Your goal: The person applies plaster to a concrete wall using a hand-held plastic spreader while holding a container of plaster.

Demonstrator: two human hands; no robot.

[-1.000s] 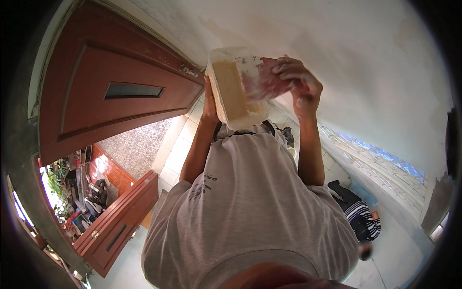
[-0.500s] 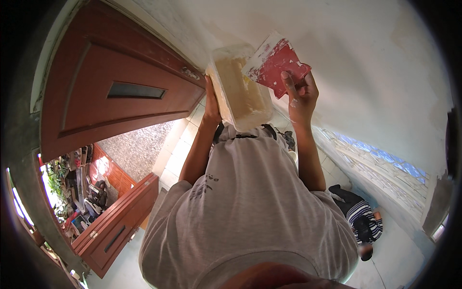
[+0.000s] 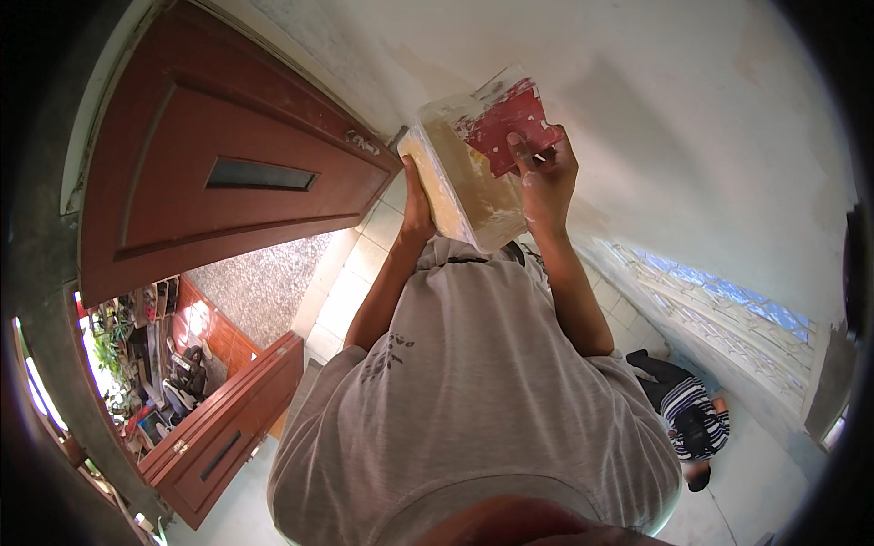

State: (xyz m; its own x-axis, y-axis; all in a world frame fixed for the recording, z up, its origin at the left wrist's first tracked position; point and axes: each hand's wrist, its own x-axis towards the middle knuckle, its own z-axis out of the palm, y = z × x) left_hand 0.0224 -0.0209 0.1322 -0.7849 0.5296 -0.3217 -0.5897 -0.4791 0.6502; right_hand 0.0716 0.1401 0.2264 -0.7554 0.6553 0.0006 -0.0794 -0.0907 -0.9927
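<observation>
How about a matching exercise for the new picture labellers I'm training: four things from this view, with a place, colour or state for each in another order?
Things:
1. Scraper
2. Tub
3. Larger door
4. Wearer's shirt

Places, colours, states:
A. Plain grey, with a dark print on it
B. Held at its side by the left hand
C. Gripped in the right hand
D. At the picture's upper left

Pairs: 1-C, 2-B, 3-D, 4-A

Scraper (image 3: 526, 118) red, smeared white; tub (image 3: 439, 193) cream; shirt (image 3: 482, 364) grey; door (image 3: 264, 123) reddish-brown; distant top (image 3: 683, 399) striped dark-and-white.
</observation>
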